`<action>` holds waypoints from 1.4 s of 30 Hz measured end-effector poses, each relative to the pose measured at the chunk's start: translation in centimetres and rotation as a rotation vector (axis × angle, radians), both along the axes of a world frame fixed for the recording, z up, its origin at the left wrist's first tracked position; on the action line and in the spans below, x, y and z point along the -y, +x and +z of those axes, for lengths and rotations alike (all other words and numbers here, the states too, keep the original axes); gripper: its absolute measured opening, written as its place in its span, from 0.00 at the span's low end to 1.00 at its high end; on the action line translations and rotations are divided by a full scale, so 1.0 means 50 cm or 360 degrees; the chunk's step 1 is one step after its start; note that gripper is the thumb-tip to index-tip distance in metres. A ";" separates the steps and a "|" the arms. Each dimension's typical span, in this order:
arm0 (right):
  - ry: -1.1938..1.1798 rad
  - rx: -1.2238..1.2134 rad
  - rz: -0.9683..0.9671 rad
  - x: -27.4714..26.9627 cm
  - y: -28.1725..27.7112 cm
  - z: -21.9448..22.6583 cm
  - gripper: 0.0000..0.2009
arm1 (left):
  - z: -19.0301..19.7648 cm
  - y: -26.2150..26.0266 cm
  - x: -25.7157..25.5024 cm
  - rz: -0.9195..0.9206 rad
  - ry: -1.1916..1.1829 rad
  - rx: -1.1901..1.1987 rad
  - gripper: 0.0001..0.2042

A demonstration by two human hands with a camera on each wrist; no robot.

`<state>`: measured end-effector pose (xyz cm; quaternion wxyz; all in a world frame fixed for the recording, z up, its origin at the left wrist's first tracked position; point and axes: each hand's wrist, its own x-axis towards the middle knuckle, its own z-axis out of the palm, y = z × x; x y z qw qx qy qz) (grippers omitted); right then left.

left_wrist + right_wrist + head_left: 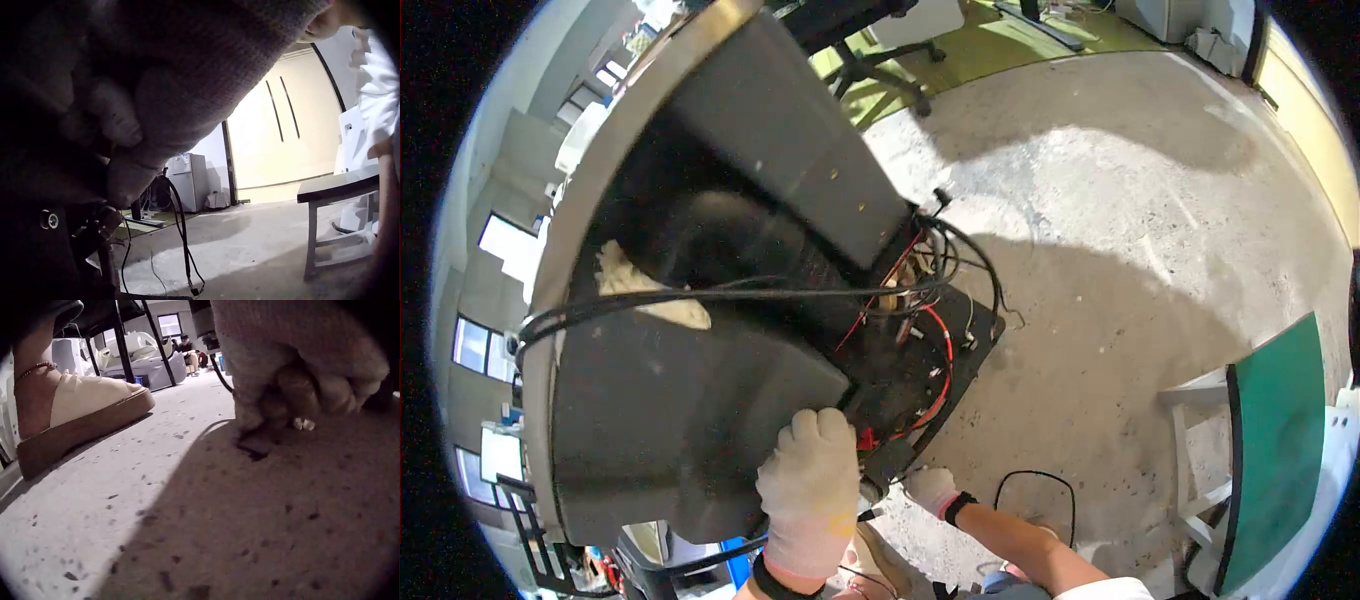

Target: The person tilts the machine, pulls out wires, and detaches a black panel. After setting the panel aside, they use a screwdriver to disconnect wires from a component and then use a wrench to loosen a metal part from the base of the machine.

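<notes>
A big black machine (730,300) lies tipped on the concrete floor, its open underside showing red and black wires (920,330). My gloved left hand (810,490) grips the lower edge of its black panel, fingers curled over it; in the left wrist view the curled fingers (125,125) sit above a small bolt (49,219). My gloved right hand (930,488) is down at the floor under the machine's base plate. In the right wrist view its curled fingers (300,387) pinch a small white piece (304,424) against the concrete.
A sandalled foot (75,415) stands close by the right hand. A green-topped white stool (1270,440) is at the right, a black cable loop (1035,490) lies on the floor, and an office chair (880,70) stands farther back. A small fridge (187,181) is by the far wall.
</notes>
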<state>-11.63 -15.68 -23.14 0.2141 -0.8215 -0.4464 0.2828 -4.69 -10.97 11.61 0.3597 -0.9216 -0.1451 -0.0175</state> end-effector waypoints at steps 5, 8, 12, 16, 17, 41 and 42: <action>0.0265 -0.0038 0.0056 0.039 0.018 -0.012 0.10 | 0.065 -0.032 0.016 -0.0066 -0.0665 0.0153 0.07; -0.0210 -0.0378 0.0053 0.139 0.136 0.191 0.11 | 0.110 -0.079 0.020 -0.0306 -0.0646 0.0576 0.10; -0.0125 -0.0825 -0.0639 0.252 0.263 0.106 0.14 | 0.118 -0.186 -0.054 -0.0487 -0.0181 0.0848 0.27; 0.0628 -0.0466 -0.1469 0.270 0.453 0.046 0.16 | 0.048 -0.196 -0.064 -0.0373 0.0299 0.1197 0.32; 0.0622 -0.0511 -0.1457 0.259 0.510 0.094 0.16 | 0.031 -0.181 -0.051 -0.0287 0.0129 0.1462 0.35; 0.0651 -0.0460 -0.0974 -0.016 0.536 0.134 0.13 | -0.307 -0.063 -0.243 0.0405 -0.2063 0.2187 0.30; 0.0668 -0.0460 -0.0996 -0.025 0.516 0.112 0.13 | -0.320 -0.064 -0.245 0.0418 -0.2109 0.2189 0.30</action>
